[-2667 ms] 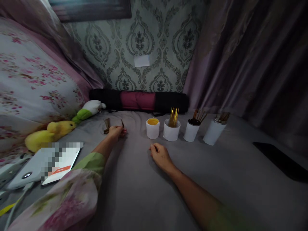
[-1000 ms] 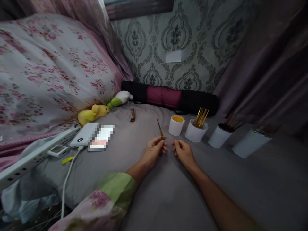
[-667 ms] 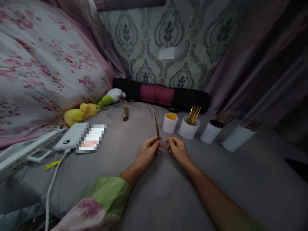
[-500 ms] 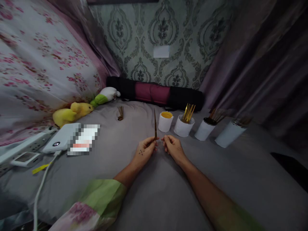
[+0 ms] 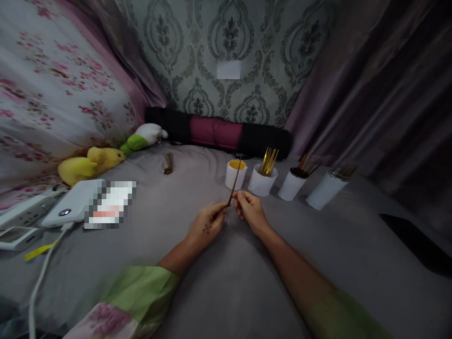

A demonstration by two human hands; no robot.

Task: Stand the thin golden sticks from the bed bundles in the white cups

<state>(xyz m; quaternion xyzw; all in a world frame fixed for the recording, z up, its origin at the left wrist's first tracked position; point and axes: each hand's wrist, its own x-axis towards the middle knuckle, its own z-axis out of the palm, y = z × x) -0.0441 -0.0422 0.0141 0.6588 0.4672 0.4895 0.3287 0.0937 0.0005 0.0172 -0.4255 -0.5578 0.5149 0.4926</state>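
A thin, tapered brown stick (image 5: 236,181) points up and slightly right, its lower end pinched between the thumb and fingers of my left hand (image 5: 207,223). My right hand (image 5: 250,212) is closed just right of the stick, its fingertips at or very near the shaft; what they hold, if anything, is hidden. Behind the hands stands a white cup with a yellow inside (image 5: 235,178). To its right are a white cup (image 5: 261,184) with several gold sticks (image 5: 270,161), a white cup with a dark rim (image 5: 291,186) and a taller white cylinder (image 5: 323,192), both holding brown sticks.
A small bundle of brown sticks (image 5: 168,163) lies on the grey sheet (image 5: 212,292). At left are plush toys (image 5: 92,165), a white power bank (image 5: 74,202) with a cable, a power strip (image 5: 30,212) and a blurred card (image 5: 111,205). A black and maroon roll (image 5: 217,131) lies behind.
The stick has tilted from nearly upright to leaning right. My right hand has come closer to it. The whole view has shifted slightly, moving the background left.
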